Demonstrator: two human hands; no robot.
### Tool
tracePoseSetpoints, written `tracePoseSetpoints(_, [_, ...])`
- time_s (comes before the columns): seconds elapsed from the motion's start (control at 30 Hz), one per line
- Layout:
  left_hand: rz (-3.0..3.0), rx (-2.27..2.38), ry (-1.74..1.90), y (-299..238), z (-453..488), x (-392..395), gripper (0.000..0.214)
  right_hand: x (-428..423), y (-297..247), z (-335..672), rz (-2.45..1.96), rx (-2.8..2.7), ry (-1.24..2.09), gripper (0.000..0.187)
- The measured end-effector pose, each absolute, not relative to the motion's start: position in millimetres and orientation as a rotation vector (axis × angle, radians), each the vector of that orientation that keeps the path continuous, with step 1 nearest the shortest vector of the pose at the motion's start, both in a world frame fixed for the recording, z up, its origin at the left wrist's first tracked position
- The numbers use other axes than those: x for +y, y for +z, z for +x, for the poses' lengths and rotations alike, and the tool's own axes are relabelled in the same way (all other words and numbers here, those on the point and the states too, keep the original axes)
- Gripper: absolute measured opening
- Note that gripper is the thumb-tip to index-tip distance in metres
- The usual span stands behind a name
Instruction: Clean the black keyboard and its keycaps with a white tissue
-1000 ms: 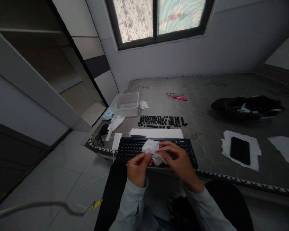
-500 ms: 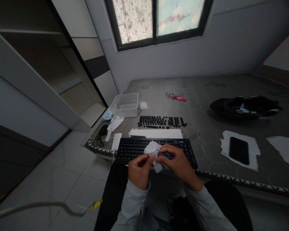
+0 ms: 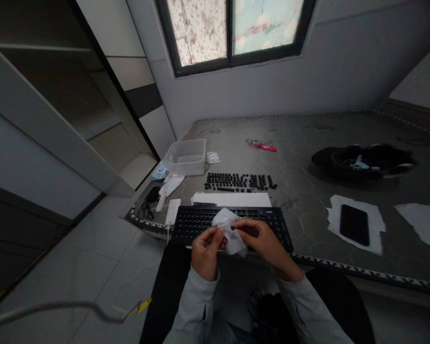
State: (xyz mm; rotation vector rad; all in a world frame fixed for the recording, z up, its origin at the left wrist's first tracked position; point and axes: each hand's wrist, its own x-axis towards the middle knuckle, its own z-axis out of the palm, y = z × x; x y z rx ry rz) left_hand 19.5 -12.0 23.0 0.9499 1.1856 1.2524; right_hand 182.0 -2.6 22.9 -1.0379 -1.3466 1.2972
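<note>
White tissue point(image 3: 222, 217)'s pinched in the left hand point(image 3: 205, 251), right hand point(image 3: 261, 239) has a tiny black piece point(image 3: 232, 228) gripped over it, black keyboard point(image 3: 191, 223) lying just underneath.

Kbd point(image 3: 191, 222) partly hidden: L hand point(image 3: 205, 255), R hand point(image 3: 263, 239) & cloth point(image 3: 226, 219) cover pt of lower middle; logo too small to read. Cloth's edges partly behind fingers. Blk bit point(image 3: 232, 228) at R fingertips too small to ID, partly covered. Legends on keycaps point(image 3: 225, 180) unreadable @ this res. Print on sachet point(image 3: 213, 156) & red pkt point(image 3: 267, 146) also illegible. Phone point(image 3: 354, 225) hides mid of its paper point(image 3: 376, 215); other paper point(image 3: 421, 224) cut by R edge. Cap point(image 3: 322, 156) a bit blurred, inside v. dark. Window point(image 3: 197, 28) cut at top, cable point(image 3: 57, 303) at L edge, sleeves point(image 3: 197, 306) at bottom.
</note>
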Motion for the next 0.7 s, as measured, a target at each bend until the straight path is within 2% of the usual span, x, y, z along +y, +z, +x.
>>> tracePoseSetpoints(0.3, [0.818, 1.168, 1.39, 9, 17, -6, 0.038, 1, 22, 185, -1.115, -1.117, 1.231, 0.034])
tracePoseSetpoints(0.57, [0.724, 1.143, 1.372, 4, 18, -4, 0.044, 2, 22, 188, -1.069, -1.11, 1.357, 0.036])
tracePoseSetpoints(0.7, [0.721, 1.138, 1.36, 5, 18, -5, 0.045, 3, 21, 194, -1.084, -1.189, 1.293, 0.027])
